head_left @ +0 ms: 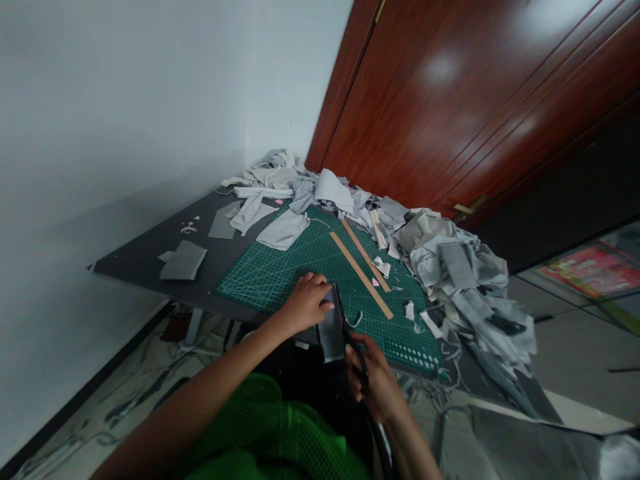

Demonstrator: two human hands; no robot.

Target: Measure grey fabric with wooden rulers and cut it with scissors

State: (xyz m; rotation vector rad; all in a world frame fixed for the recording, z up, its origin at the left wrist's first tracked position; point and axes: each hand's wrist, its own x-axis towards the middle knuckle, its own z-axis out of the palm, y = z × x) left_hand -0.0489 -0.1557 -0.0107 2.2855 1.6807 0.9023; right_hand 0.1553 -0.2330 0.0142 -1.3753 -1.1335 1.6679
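Observation:
My left hand (309,301) is closed on the upper end of a grey fabric piece (331,337), which hangs over the near edge of the green cutting mat (295,267). In my right hand (377,377) is a pair of black-handled scissors (359,357), the fingers wrapped round the handles. The dark blades run along the fabric's right edge; whether they are parted cannot be made out. A thin curled offcut (356,319) lies on the mat just right of the blades.
Two wooden rulers (361,275) lie on the mat. A heap of grey fabric (465,280) covers the right side, and more cloth (275,172) is piled at the back. Folded fabric (184,260) sits at the left. A wall and a wooden door (425,100) stand behind the table.

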